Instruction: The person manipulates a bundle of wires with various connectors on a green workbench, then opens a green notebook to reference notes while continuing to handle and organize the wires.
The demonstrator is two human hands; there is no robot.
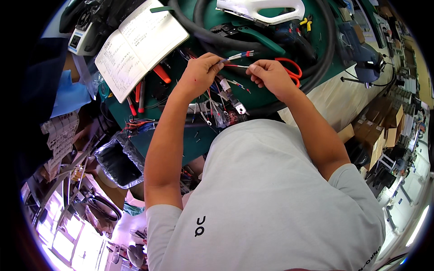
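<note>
My left hand (pixel 199 74) pinches a small bundle of thin blue and white wires (pixel 237 57) between thumb and fingertips; their tipped ends point right. Below that bundle, a thin red wire (pixel 233 66) runs across from my left fingers to my right hand (pixel 273 80). The thumb and forefinger of my right hand close on the end of this wire, where a whitish section shows. Under both hands lie more loose wires (pixel 235 84) with coloured ends. Closer to my body, a metal cable lug (pixel 239 108) and wires with small ring terminals (pixel 209 122) rest on the green mat.
A thick black cable (pixel 332 34) loops over the green mat around green-handled crimping pliers (pixel 260 39), a power drill (pixel 298 41) and a white tool (pixel 266 11). Red-handled scissors (pixel 296 67) lie beside my right hand. An open notebook (pixel 135 45) and a lined bin (pixel 135 151) are left.
</note>
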